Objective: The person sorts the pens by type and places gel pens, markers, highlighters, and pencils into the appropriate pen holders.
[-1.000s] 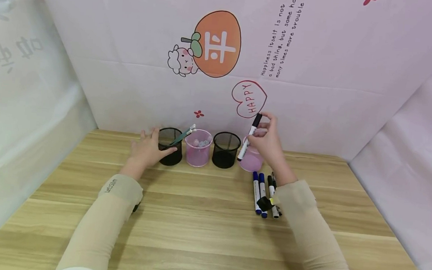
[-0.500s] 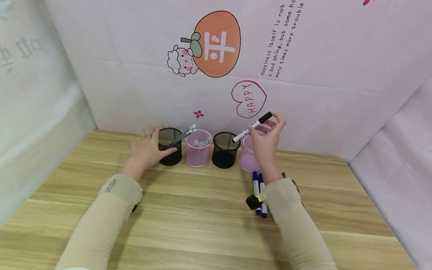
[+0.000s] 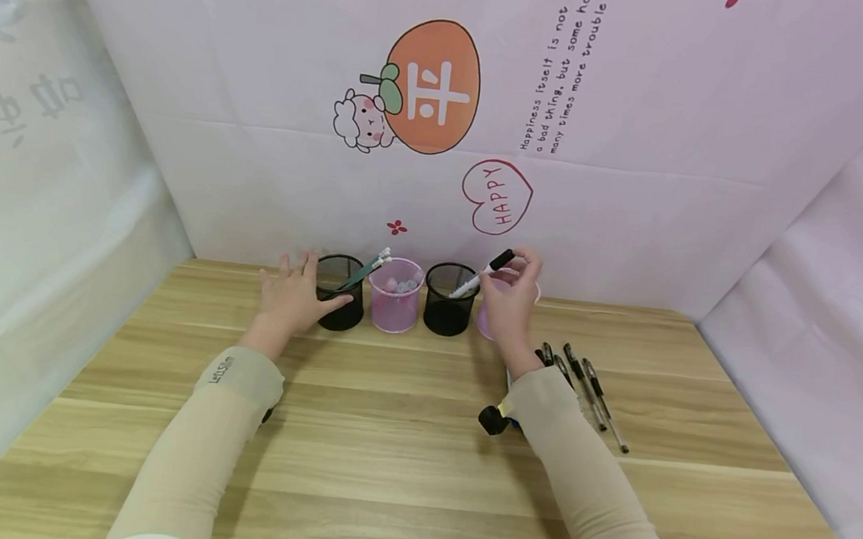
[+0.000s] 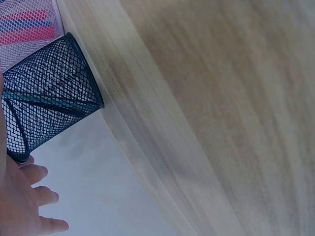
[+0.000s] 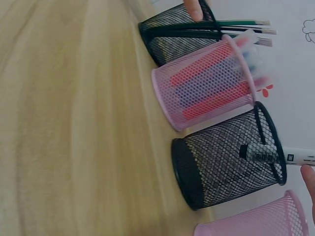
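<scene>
In the head view my right hand (image 3: 507, 308) pinches a white whiteboard marker (image 3: 468, 285) with a black cap. The marker slants down into a black mesh pen cup (image 3: 447, 314), third from the left; the right wrist view shows its lower end (image 5: 268, 153) inside the mesh, below the rim. My left hand (image 3: 290, 297) rests at the leftmost black mesh cup (image 3: 342, 312), thumb across its front and fingers spread at its side. That cup holds several slim dark-green sticks (image 3: 363, 273) with whitish ends.
A pink mesh cup (image 3: 394, 313) with several red and blue pens stands between the black cups. Another pink cup (image 3: 486, 323) is partly behind my right hand. Several black pens (image 3: 592, 381) lie right of my forearm, which mostly hides blue-capped markers. A printed backdrop (image 3: 614, 232) rises behind.
The right hand has swung the marker left from in front of the last pink cup, tilted it, and lowered its end into the second black cup. The left hand has stayed put.
</scene>
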